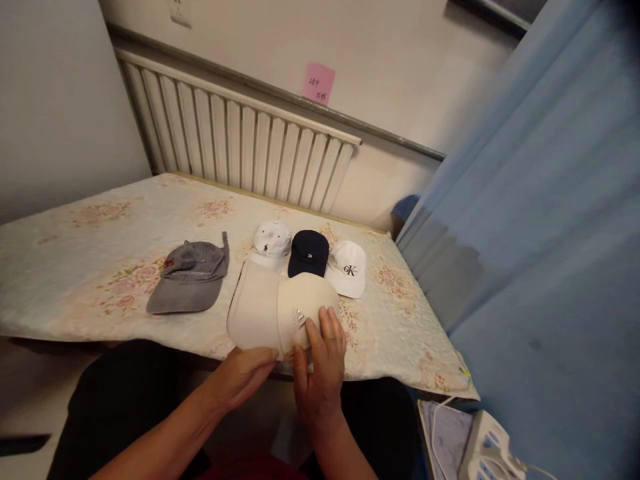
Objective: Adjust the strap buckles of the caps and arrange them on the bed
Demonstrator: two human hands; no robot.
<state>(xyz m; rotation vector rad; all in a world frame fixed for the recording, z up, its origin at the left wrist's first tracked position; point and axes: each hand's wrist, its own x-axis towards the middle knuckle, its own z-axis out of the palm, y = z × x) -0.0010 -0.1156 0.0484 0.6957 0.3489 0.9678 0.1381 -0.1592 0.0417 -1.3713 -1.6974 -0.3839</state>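
A beige cap [265,308] with a small silver badge lies at the near edge of the table [90,267], its brim pointing left and away. My left hand [245,375] grips the cap's lower edge from beneath, fingers curled round it. My right hand [320,367] rests on the crown, fingers pressed down beside the badge. Behind it stand a grey cap [187,279], a white cap [271,241], a dark navy cap [309,253] and a white cap with a black logo [349,268].
The table carries a pale floral cloth. A white radiator [240,137] runs along the far wall under a pink sticky note [319,83]. A blue curtain [545,220] hangs at the right. A white device with a cable [487,447] sits low at the right.
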